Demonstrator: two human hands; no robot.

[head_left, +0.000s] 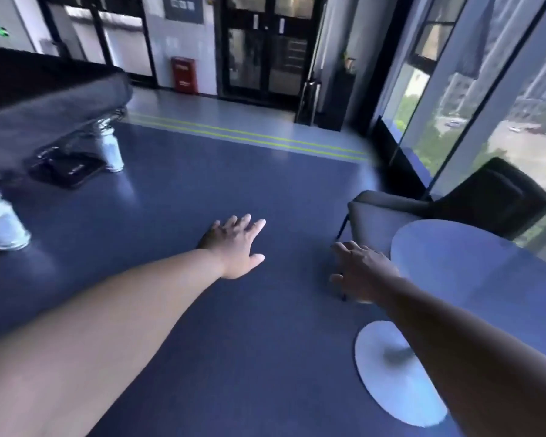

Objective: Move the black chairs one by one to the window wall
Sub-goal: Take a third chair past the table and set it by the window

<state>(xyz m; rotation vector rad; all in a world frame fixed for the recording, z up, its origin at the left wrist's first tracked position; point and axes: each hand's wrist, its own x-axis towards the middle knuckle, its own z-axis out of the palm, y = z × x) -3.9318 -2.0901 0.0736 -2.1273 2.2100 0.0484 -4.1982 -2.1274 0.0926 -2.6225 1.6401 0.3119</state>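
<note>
The left hand [237, 247] is stretching out palm down over the dark blue floor [234, 171], its fingers [249, 223] straight and spread, gripping nothing. The right hand [361, 272] is reaching out beside it, its fingers [349, 247] spread and loosely bent, also holding nothing. Just beyond the right fingertips and a little to their right, a black chair [486, 200] is standing with its back against the window wall [454, 105] and its seat facing the hands; the fingers are not touching it. Close to the right of the right hand, a round white pedestal table [454, 257] is standing next to the chair. Well off to the left of the left fingers, a covered billiard table [44, 111] is resting on pale legs. Far ahead of both sets of fingertips, a pair of yellow-green lines [249, 137] is crossing the floor, with dark double doors [265, 48] and a red box [185, 74] behind them.
</note>
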